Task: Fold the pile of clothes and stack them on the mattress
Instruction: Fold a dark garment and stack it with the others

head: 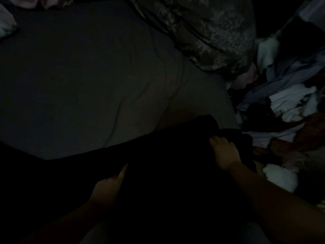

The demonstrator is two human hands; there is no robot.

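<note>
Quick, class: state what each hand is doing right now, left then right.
Left hand: open, one finger straight along the edge of the black garment.
Right hand: resting on the garment; grip cannot be told in the dark.

Dark floral-patterned duvet [207, 30] bunched at top right; pale pillow [7, 25] at left edge

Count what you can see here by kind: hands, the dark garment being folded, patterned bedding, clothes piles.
Hands: 2, left hand and right hand
Dark garment: 1
Patterned blanket: 1
Clothes pile: 1, too dim and tangled to count its pieces
Total: 5
</note>
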